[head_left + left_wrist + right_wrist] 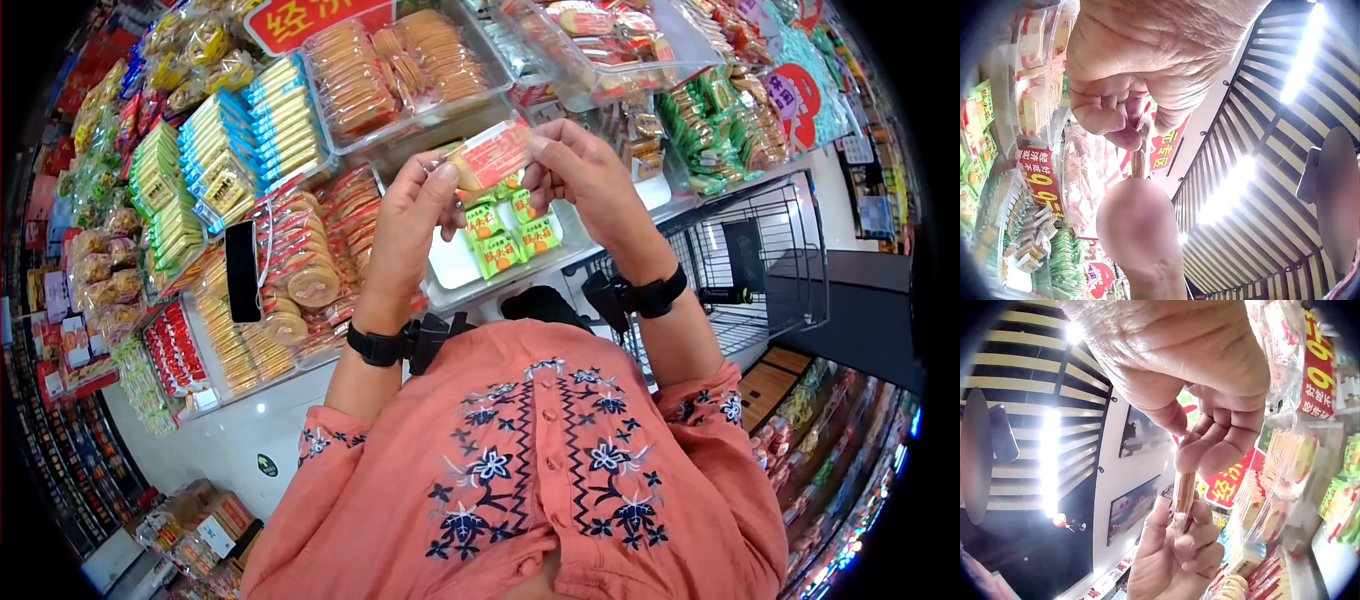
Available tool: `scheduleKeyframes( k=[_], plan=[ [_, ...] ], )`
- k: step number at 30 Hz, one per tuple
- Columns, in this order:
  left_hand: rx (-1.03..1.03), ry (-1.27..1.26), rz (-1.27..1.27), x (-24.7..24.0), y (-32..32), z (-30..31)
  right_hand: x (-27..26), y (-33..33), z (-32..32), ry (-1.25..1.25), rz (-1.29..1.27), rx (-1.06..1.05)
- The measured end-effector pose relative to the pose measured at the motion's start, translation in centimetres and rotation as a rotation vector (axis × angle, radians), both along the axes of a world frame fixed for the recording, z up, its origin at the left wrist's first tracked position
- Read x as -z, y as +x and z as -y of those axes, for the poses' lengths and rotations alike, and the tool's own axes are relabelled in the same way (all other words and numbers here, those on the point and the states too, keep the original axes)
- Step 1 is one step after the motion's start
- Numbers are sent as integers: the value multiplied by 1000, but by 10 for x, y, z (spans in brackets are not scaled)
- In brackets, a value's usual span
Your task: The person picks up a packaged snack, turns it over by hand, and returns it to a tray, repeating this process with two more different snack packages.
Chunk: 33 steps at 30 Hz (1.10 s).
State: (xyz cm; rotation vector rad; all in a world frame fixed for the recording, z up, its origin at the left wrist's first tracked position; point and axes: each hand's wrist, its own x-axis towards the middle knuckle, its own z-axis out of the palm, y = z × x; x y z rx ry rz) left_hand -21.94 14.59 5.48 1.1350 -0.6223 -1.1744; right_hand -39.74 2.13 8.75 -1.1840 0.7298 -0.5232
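A packet (490,155) is pinched at 9 o'clock by the left hand (408,215) and at 3 o'clock by the right hand (590,180). Green packs (497,240) are seen at its 6 o'clock.

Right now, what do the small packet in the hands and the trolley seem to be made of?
The packet, pinched by the left hand and right hand, looks like thin glossy plastic film: its edge seems clear and it shines. The trolley is probably dark-coated metal wire: a grid of thin bars.
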Motion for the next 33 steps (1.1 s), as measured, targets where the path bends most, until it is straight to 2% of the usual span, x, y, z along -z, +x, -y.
scheduleKeyframes(
  k=[24, 33],
  plan=[
    [23, 10, 10, 13, 21, -22, 20, 19, -36, 90, -2, 45],
    [36, 9, 29, 20, 33, -12, 28, 27, -30, 100, 11, 52]
  ],
)
